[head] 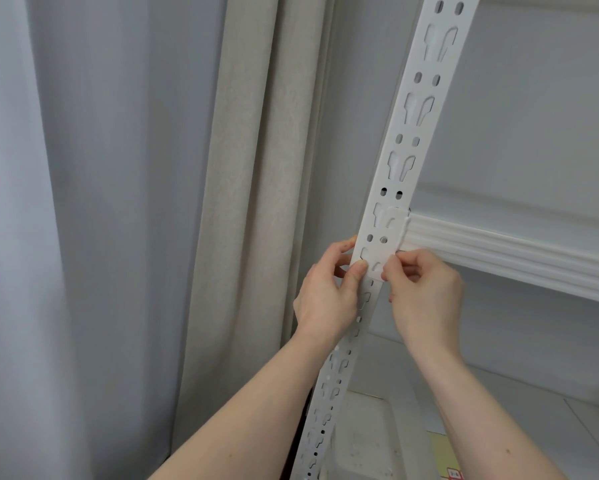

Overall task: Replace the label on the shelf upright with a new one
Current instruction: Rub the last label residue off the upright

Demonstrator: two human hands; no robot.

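A white slotted shelf upright [409,133] leans from lower left to upper right. On it, beside the shelf's front rail, lies a pale translucent label [383,237]; slots and holes show through it. My left hand [329,292] wraps the upright's left edge, its thumb pressed on the label's lower left part. My right hand [422,289] pinches the label's lower right corner between thumb and forefinger. Whether that corner is lifted off the metal I cannot tell.
A white ribbed shelf rail [519,258] runs right from the upright. Beige curtain [253,202] and grey curtain [100,202] hang to the left. Below, a lower shelf holds a clear plastic box [364,438] and a yellow-green sheet [445,455].
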